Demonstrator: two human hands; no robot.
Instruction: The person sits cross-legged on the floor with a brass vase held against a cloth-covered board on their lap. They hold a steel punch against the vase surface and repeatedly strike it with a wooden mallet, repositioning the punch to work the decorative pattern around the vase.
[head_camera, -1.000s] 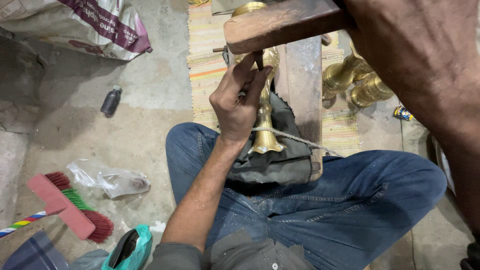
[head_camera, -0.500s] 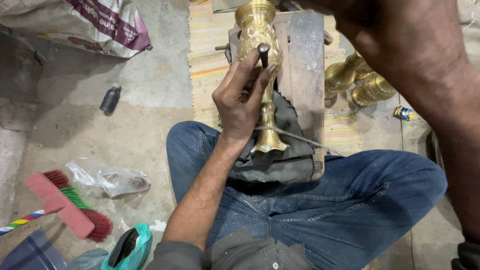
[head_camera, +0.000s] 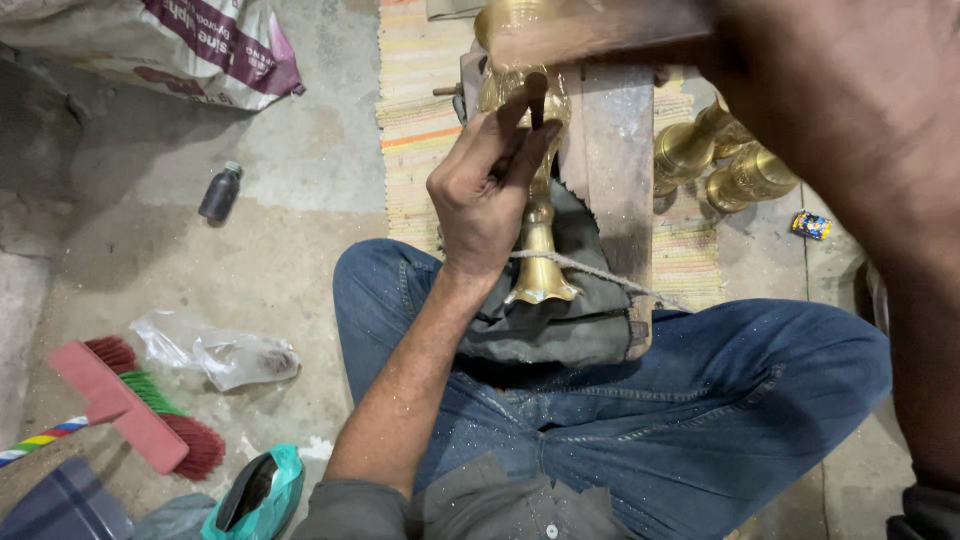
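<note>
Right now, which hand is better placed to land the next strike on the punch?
Probably the right. The right arm is raised with the blurred wooden mallet above the punch. The left hand is pinching that punch against the brass piece.

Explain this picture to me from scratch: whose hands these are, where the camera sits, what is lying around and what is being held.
The one picture comes from a camera worn on a person's head, looking down at their own lap and hands. They sit cross-legged in jeans on a concrete floor. The left hand pinches a thin dark punch upright against a brass stand, which lies on a dark cloth over a wooden block and is tied down with a cord. The right arm fills the right side; it seems to swing a blurred wooden mallet, though its grip is out of view. More brass pieces lie on a striped mat. At left are a small dark bottle, a crumpled plastic bag and a red broom.
</note>
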